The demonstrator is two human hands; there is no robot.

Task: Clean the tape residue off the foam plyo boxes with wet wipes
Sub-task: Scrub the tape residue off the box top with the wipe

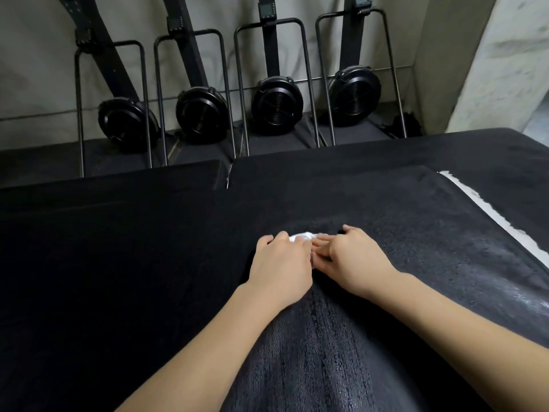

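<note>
Pinching one white wet wipe against the black plyo box: left hand, right hand.

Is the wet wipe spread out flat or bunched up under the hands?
Bunched up. The wet wipe shows only as a small crumpled white lump between the fingertips of the left hand and right hand.

Four black rowing machines stand upright on end against a pale grey wall, on dark flooring; the light is dim.
</note>
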